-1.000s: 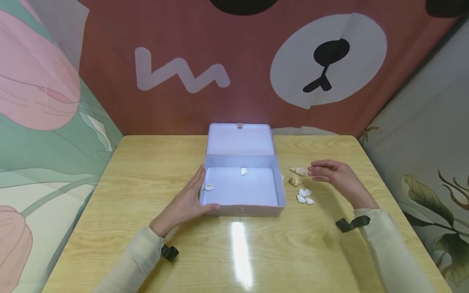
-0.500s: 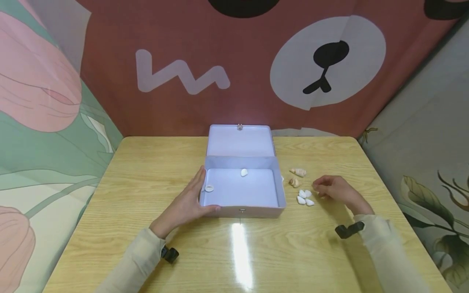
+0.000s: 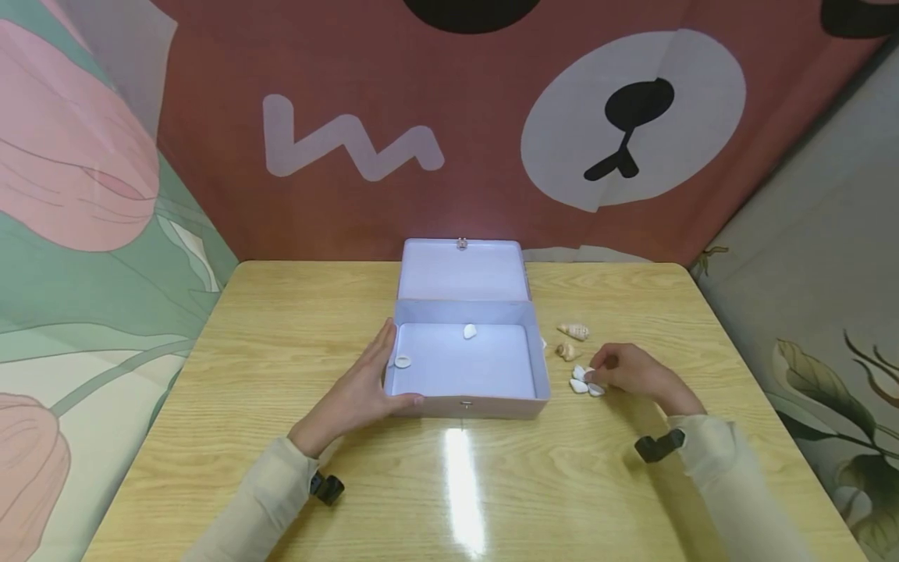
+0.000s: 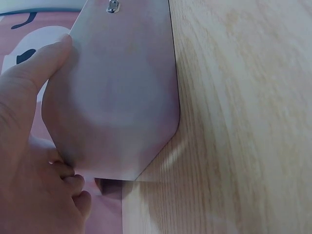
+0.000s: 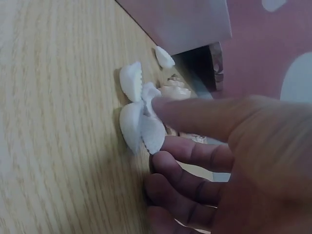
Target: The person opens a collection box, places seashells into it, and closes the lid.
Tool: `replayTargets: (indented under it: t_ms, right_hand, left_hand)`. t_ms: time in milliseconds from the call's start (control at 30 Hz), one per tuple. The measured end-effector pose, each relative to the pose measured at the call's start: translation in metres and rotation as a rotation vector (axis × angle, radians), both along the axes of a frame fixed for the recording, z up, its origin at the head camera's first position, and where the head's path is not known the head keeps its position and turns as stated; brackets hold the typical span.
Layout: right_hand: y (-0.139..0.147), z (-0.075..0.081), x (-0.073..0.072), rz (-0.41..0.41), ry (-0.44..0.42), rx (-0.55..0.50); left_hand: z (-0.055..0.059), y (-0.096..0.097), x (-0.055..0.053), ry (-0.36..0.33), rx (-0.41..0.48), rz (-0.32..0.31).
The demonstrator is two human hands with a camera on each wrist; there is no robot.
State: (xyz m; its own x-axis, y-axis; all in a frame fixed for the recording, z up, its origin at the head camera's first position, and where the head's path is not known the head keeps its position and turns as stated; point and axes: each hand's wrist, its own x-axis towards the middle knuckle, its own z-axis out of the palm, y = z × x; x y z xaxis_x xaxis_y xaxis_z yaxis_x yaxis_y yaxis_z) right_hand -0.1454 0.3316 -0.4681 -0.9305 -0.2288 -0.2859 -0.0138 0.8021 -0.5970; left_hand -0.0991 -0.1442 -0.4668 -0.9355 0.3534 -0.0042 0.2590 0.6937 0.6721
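Observation:
A white metal box [image 3: 467,406] stands on the table with its lid raised. My left hand [image 3: 358,390] holds its front left corner, thumb on the front wall and fingers along the left side. Inside the box lie a round white shell [image 3: 403,361] and a small white shell [image 3: 470,332]. To the right of the box my right hand [image 3: 635,376] pinches a white seashell [image 5: 153,134] in a small cluster, between thumb and fingers. Other white shells [image 5: 130,83] of the cluster touch or lie close to it.
A cone-shaped spiral shell [image 3: 574,332] and a knobbly brown-and-white shell [image 3: 566,352] lie behind the cluster. Another white shell [image 5: 165,57] lies beside the box's right wall. The wooden table [image 3: 295,312] meets a printed cloth backdrop [image 3: 337,211] at the rear.
My right hand has moved left and toward me, from beside the cone-shaped shell down to the white cluster, and its fingers have closed about a seashell. The left hand stays on the box.

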Motion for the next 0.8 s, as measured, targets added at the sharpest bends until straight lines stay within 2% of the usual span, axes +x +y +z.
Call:
replayTargets:
  t_ms: [267, 567, 800]
  right_hand:
    - [-0.0038, -0.0003, 0.0011, 0.002, 0.02, -0.017]
    - [-0.0032, -0.0037, 0.0012, -0.007, 0.028, 0.025]
    - [-0.0052, -0.0073, 0.002, -0.005, 0.083, 0.037]
  left_hand:
    - [0.0009, -0.001, 0.0002, -0.011, 0.003, 0.01]
    - [0.002, 0.0001, 0.0015, 0.002, -0.003, -0.003]
    - [0.0007, -0.0001, 0.0007, 0.006, -0.005, -0.002]
